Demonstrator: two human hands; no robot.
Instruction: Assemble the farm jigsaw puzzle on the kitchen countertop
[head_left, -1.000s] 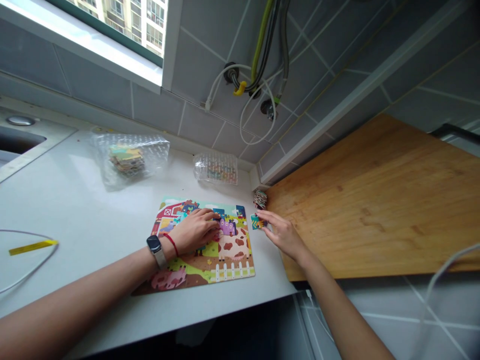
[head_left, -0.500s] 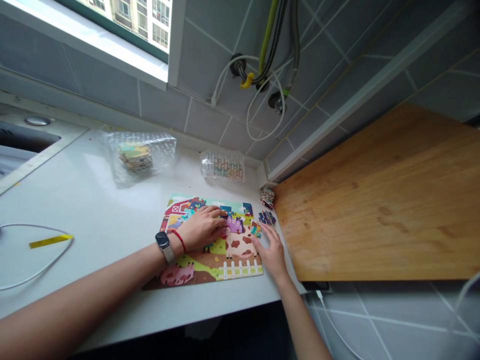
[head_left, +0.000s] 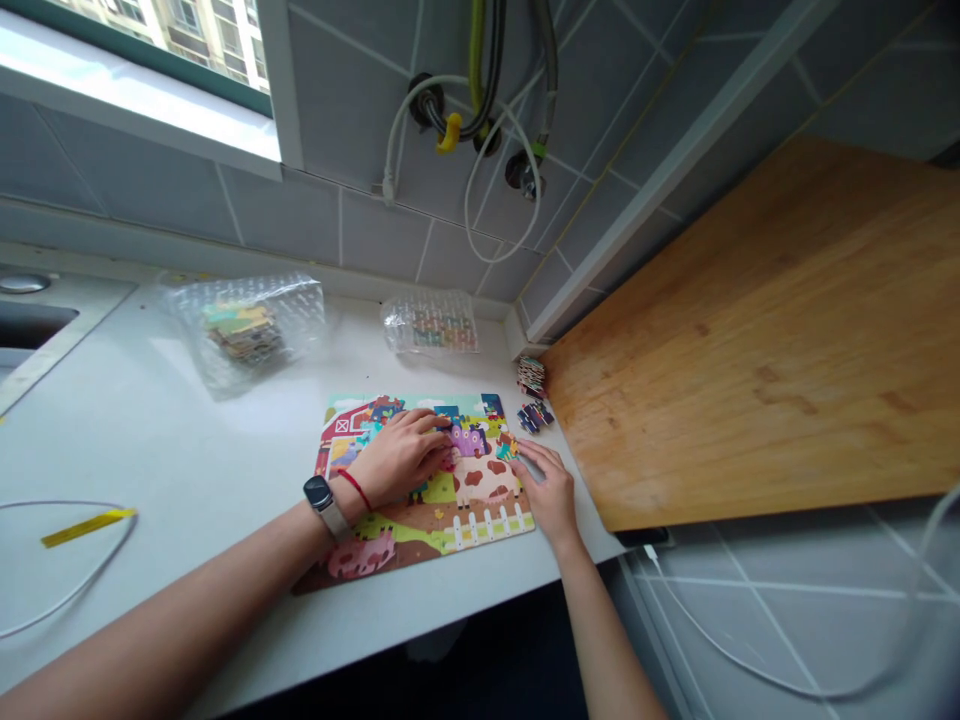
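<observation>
A colourful farm puzzle board [head_left: 420, 530] lies on the white counter. My left hand [head_left: 401, 455], with a watch and red band at the wrist, rests over its middle, fingers bent near a purple piece [head_left: 469, 440]; what is under the fingers is hidden. At the board's right edge, my right hand [head_left: 549, 490] pinches a small teal and orange puzzle piece [head_left: 507, 448] between thumb and fingers. Just beyond that hand lie dark blue loose pieces [head_left: 535, 416] and a stack of pieces [head_left: 531, 375].
Behind the board are two bubble-wrap bags of pieces, one larger [head_left: 244, 330] and one smaller [head_left: 435, 325]. A wooden panel [head_left: 750, 370] borders the counter on the right. A white cable with a yellow tag [head_left: 88, 527] lies at the left, near a sink [head_left: 37, 320].
The camera view has shifted. My right hand has closed on the teal and orange piece, which has moved slightly at the board's right side. My left hand stays over the board's middle.
</observation>
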